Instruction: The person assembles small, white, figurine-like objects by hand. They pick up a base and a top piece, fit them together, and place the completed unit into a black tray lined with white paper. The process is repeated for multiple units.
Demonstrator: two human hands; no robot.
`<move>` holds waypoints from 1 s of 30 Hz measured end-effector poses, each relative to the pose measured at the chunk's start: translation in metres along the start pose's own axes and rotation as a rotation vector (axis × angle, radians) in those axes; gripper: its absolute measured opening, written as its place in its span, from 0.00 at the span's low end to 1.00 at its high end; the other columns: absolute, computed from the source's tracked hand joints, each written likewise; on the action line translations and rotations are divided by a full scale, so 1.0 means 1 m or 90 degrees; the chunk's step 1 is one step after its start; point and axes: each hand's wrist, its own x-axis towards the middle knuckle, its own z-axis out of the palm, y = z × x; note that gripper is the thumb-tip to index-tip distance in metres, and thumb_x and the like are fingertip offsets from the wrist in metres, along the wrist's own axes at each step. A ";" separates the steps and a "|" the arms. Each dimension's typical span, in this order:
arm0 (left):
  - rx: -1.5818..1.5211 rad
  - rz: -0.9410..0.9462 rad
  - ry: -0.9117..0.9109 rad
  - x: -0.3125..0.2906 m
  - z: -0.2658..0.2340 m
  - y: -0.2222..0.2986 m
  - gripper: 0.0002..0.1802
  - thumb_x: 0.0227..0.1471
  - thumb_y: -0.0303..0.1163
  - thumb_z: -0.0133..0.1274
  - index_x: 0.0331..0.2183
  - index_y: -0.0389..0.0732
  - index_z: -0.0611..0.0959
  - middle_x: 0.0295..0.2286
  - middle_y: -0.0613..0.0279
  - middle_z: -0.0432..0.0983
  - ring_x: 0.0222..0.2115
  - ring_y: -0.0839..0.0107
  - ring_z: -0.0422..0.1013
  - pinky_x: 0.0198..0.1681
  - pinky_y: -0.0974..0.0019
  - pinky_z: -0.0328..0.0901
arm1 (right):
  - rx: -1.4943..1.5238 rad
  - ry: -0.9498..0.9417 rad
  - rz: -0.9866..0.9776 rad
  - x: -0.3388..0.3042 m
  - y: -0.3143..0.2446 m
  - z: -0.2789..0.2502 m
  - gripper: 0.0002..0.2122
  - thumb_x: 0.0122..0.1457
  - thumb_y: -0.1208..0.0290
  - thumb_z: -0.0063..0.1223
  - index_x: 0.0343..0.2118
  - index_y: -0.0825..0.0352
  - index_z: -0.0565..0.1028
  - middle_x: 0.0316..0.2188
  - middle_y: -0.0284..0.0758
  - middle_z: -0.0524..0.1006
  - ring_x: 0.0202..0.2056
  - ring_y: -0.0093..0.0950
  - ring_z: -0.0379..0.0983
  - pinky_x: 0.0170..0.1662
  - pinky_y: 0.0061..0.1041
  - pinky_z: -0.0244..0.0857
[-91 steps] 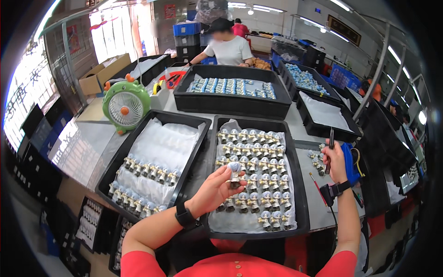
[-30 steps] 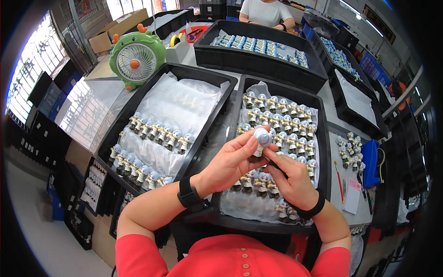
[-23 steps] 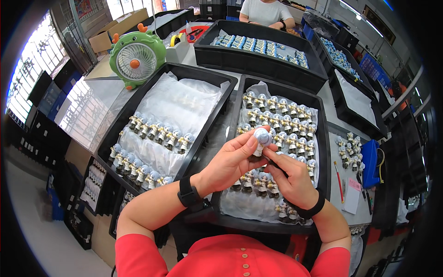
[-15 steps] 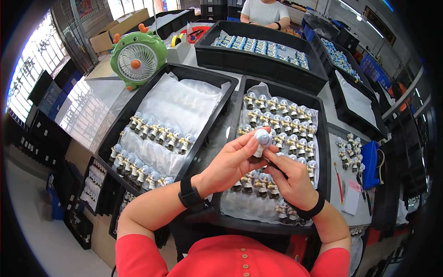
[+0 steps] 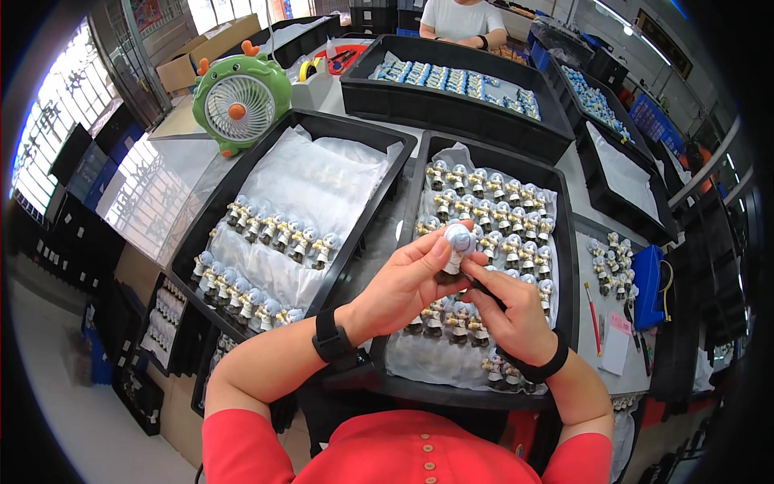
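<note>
L hand (image 5: 399, 286): thumb and fingers closed round a small glossy figurine with pale blue rounded head and white body (image 5: 458, 244), held upright above the black rectangular plastic tray w/ matching figurines in rows on crinkled clear plastic film (image 5: 562, 242). R hand (image 5: 508, 310): fingers pinched at the figurine's base from 5 o'clock; what they grip, if anything, cannot be told. At 9 o'clock, second black tray (image 5: 274, 153), part-filled, white film liner. At 11 o'clock, round green plastic desk fan w/ orange hub (image 5: 239, 103). At 3 o'clock, blue rectangular box (image 5: 647, 277) and a pink paper slip (image 5: 621, 324) on the bench.
</note>
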 end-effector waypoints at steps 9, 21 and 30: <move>0.005 -0.001 -0.003 -0.001 -0.002 -0.001 0.27 0.61 0.42 0.38 0.58 0.43 0.57 0.48 0.55 0.67 0.49 0.72 0.64 0.51 0.65 0.60 | -0.015 -0.010 -0.005 0.001 -0.003 -0.002 0.18 0.53 0.82 0.50 0.49 0.69 0.70 0.29 0.43 0.76 0.27 0.33 0.75 0.31 0.26 0.67; -0.014 0.004 -0.009 -0.001 0.001 0.000 0.28 0.61 0.43 0.38 0.58 0.43 0.57 0.48 0.55 0.66 0.49 0.72 0.64 0.52 0.65 0.60 | -0.045 0.030 -0.053 0.001 -0.002 0.001 0.18 0.52 0.83 0.50 0.48 0.69 0.71 0.30 0.44 0.76 0.27 0.35 0.74 0.30 0.27 0.67; -0.012 0.004 -0.003 0.000 0.001 -0.003 0.27 0.61 0.42 0.38 0.58 0.43 0.57 0.48 0.55 0.67 0.49 0.72 0.64 0.51 0.65 0.60 | -0.085 0.036 -0.060 0.000 -0.002 0.001 0.18 0.51 0.83 0.50 0.47 0.69 0.71 0.29 0.43 0.75 0.26 0.35 0.73 0.28 0.27 0.66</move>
